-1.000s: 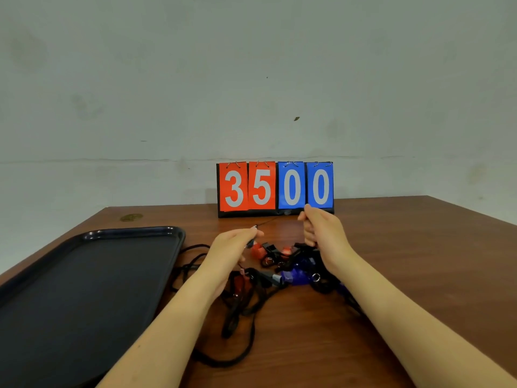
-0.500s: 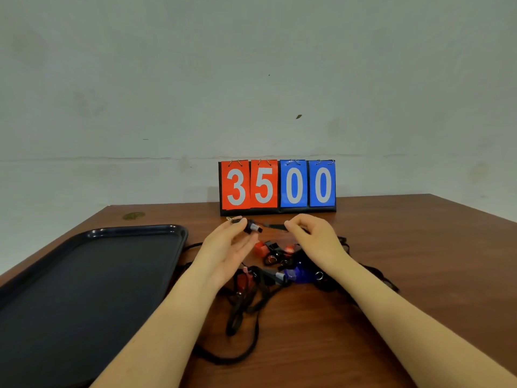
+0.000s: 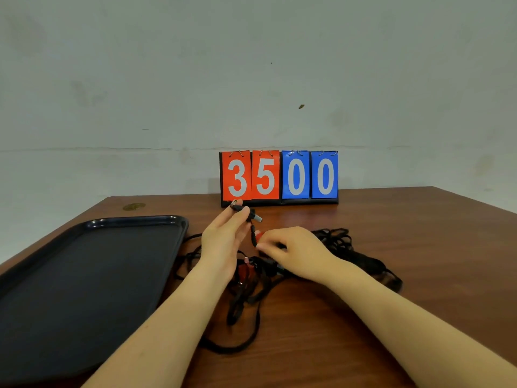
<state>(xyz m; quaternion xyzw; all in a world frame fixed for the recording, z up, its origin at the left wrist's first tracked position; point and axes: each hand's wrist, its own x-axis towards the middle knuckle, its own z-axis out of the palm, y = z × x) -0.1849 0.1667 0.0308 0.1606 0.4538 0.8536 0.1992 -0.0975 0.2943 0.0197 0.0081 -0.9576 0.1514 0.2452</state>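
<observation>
Pinching a black whistle point(image 3: 253, 217) between thumb and fingers, the left hand point(image 3: 223, 242) is holding it up over the middle of the desk point(image 3: 405, 242). The right hand point(image 3: 293, 250) is pinching its string point(image 3: 253, 237) just below, over the pile point(image 3: 251, 273) of other whistles, beside the tray point(image 3: 84, 275).

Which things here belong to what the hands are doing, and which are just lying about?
In hand: black whistle, pinched by left hand; its cord, pinched by right hand; tangled pile of whistles and lanyards.
Lying about: dark tray; flip scoreboard reading 3500.
</observation>
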